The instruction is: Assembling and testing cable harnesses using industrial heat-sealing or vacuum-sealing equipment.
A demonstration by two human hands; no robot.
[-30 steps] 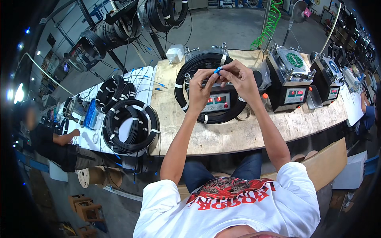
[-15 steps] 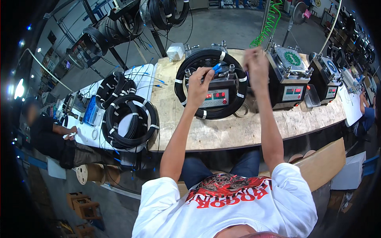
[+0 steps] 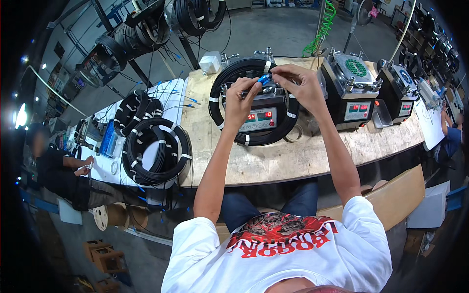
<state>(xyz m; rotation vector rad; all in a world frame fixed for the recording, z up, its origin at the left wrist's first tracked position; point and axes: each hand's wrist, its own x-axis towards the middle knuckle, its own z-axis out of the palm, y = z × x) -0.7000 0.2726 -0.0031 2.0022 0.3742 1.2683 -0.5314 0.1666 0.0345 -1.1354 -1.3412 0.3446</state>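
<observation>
My left hand [image 3: 243, 101] and my right hand [image 3: 299, 84] are raised together over a black machine with a red display [image 3: 260, 118] on the wooden bench [image 3: 288, 158]. Both pinch a small blue cable connector [image 3: 264, 78], the left from below, the right from the right. A coil of black cable with white ties [image 3: 244, 71] lies around that machine, under my hands.
Two more black machines [image 3: 352, 96] [image 3: 403, 89] stand to the right. Coils of black cable [image 3: 156, 151] lie on a white table at the left, where a seated person [image 3: 58, 171] works. A white box [image 3: 211, 63] sits at the bench's far edge.
My right hand, which had lifted away to the right half a second ago, has come back to the blue connector beside my left hand.
</observation>
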